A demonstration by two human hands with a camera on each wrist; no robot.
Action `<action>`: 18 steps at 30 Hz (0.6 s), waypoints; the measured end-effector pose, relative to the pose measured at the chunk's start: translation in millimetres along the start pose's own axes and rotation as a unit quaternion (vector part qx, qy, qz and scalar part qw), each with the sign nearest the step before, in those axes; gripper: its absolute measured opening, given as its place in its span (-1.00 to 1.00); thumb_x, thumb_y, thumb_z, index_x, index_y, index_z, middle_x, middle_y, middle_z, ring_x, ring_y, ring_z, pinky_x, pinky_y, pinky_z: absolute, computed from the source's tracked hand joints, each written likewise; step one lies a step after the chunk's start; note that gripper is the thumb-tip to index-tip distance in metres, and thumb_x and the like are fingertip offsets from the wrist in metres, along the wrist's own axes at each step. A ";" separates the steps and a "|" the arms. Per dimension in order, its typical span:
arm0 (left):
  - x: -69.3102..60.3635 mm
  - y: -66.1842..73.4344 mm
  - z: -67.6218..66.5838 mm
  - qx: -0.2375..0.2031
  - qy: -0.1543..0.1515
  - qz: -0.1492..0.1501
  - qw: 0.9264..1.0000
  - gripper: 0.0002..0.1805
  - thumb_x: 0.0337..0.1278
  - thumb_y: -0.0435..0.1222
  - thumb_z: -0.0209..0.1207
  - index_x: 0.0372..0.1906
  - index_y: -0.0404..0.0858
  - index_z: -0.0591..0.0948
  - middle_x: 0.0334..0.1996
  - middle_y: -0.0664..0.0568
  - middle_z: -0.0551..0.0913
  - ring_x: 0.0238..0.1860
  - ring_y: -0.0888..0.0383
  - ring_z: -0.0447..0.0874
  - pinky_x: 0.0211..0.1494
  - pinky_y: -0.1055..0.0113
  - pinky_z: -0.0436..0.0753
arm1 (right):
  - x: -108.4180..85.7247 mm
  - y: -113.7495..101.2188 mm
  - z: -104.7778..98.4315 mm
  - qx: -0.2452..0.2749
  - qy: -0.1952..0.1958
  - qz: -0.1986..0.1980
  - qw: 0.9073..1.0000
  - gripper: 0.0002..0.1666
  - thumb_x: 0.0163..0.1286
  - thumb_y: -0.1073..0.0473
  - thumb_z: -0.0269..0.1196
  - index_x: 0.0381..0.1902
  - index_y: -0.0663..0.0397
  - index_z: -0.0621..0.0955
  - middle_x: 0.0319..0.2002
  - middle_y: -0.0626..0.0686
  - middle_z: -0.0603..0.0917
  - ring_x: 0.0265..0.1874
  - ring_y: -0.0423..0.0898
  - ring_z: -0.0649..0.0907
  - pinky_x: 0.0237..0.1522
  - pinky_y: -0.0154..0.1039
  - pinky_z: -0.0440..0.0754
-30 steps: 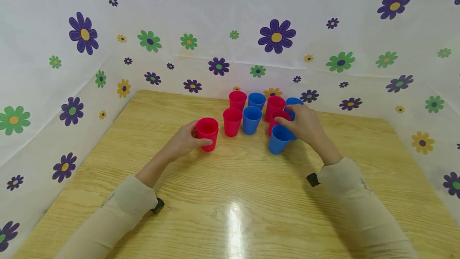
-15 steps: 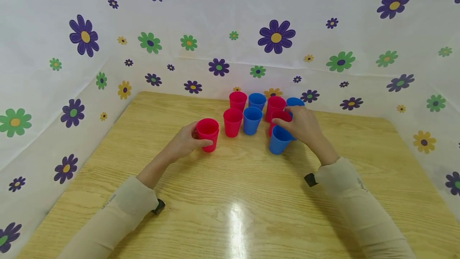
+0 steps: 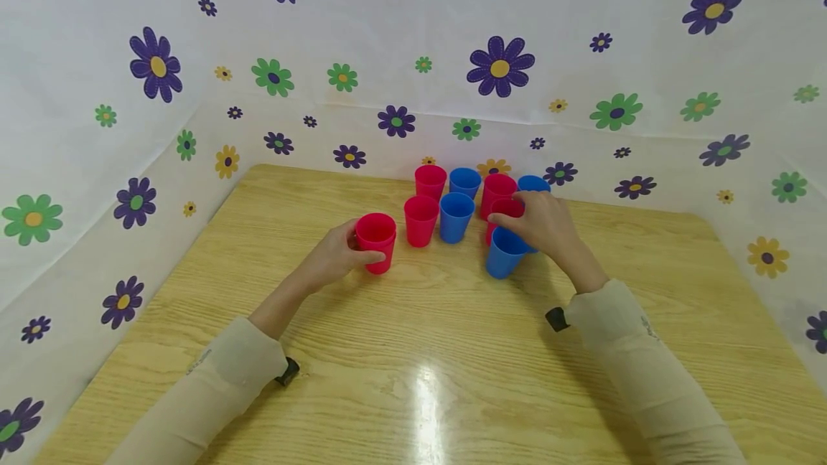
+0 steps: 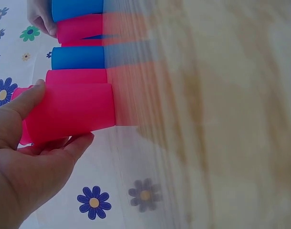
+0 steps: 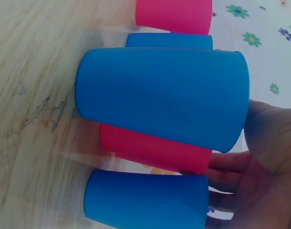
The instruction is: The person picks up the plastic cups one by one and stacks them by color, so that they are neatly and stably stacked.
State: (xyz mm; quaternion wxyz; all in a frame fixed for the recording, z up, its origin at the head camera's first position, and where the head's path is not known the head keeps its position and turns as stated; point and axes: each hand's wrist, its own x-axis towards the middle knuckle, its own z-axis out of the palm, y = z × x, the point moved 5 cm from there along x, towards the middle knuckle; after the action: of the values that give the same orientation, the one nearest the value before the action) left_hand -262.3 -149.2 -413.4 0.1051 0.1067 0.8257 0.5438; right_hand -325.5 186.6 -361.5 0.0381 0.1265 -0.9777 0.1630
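In the head view my left hand (image 3: pixel 332 257) grips a red cup (image 3: pixel 376 250) at the left end of the group. A second rim line just below its top suggests nested cups. The thumb lies on the near side, as the left wrist view also shows. My right hand (image 3: pixel 549 224) holds another red cup (image 3: pixel 506 208) near its rim, thumb in front and fingers behind. Right before that one stands a blue cup (image 3: pixel 502 258), which covers much of it in the right wrist view. Another blue cup (image 5: pixel 145 198) is near the right fingers, partly hidden by the hand in the head view.
Between the hands stand a red cup (image 3: pixel 421 223) and a blue cup (image 3: pixel 456 219). Behind them are a red cup (image 3: pixel 430 179), a blue cup (image 3: pixel 464 181), a red cup (image 3: pixel 497 192) and a blue cup (image 3: pixel 533 184), close to the flowered cloth (image 3: pixel 413 77) beyond the wooden table (image 3: pixel 388 350).
My right thumb has shifted slightly left across the red cup's near side. The left hand and the cups stay in place; the head view has moved a little.
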 end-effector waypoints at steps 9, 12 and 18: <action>1.3 -2.6 -0.3 0.000 0.000 0.010 1.000 -0.31 0.28 -0.27 0.40 0.42 -0.32 0.40 0.27 -0.18 0.56 0.25 -0.13 0.53 0.31 0.03 0.58 | 0.9 -2.9 -2.8 0.001 -0.020 0.004 1.000 -0.18 0.39 -0.19 0.37 0.22 0.47 0.57 0.01 0.41 0.70 -0.05 0.31 0.69 -0.06 0.11 0.72; 1.2 -2.4 -0.6 -0.004 -0.001 0.011 1.000 -0.31 0.27 -0.26 0.41 0.42 -0.32 0.41 0.27 -0.17 0.56 0.24 -0.13 0.53 0.32 0.03 0.57 | 1.6 -2.5 -3.7 0.004 -0.026 0.009 1.000 -0.17 0.38 -0.21 0.37 0.24 0.44 0.57 0.05 0.41 0.69 -0.02 0.31 0.68 -0.04 0.11 0.71; 1.9 -3.7 -1.3 -0.001 0.001 0.010 1.000 -0.32 0.26 -0.27 0.42 0.42 -0.27 0.43 0.26 -0.12 0.57 0.24 -0.10 0.54 0.31 0.04 0.58 | 2.6 -2.8 -4.7 0.010 -0.028 0.010 1.000 -0.18 0.37 -0.19 0.39 0.24 0.43 0.57 0.05 0.40 0.69 -0.04 0.30 0.68 -0.07 0.09 0.72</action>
State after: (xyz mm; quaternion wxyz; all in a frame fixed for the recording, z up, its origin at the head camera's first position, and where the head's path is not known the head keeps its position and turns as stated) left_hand -264.7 -151.2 -416.4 0.0989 0.1146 0.8239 0.5462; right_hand -327.1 184.9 -355.9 0.0078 0.1214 -0.9780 0.1696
